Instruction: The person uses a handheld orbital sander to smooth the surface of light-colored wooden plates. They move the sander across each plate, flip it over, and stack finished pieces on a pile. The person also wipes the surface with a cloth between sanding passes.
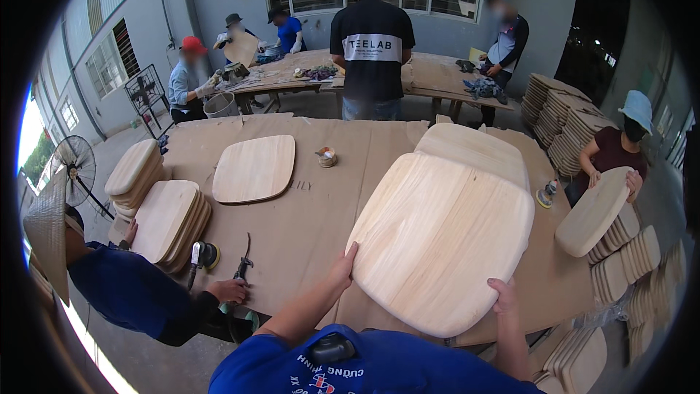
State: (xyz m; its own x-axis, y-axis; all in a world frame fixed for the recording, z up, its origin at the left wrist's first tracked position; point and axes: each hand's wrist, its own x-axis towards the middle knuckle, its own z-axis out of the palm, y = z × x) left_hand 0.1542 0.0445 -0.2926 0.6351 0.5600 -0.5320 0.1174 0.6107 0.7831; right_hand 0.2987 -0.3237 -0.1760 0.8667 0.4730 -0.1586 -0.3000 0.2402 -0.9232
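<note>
Between my hands is a pale wooden seat panel (441,241) with rounded corners, tilted up over the cardboard-covered table. My left hand (344,266) grips its left edge, thumb on the face and fingers hidden behind. At the lower right edge my right hand (503,297) holds it the same way. Just beyond it lies another wooden panel (477,149), partly covered by the one I hold. A sander (546,193) stands to the right of these panels, near the table's right side.
A single panel (255,169) and a small round tin (327,157) lie farther left on the cardboard (313,211). At left, a co-worker in blue is beside stacked panels (171,222), a sander (205,255) and an air gun (243,266). Another person holds a panel (596,211) at right.
</note>
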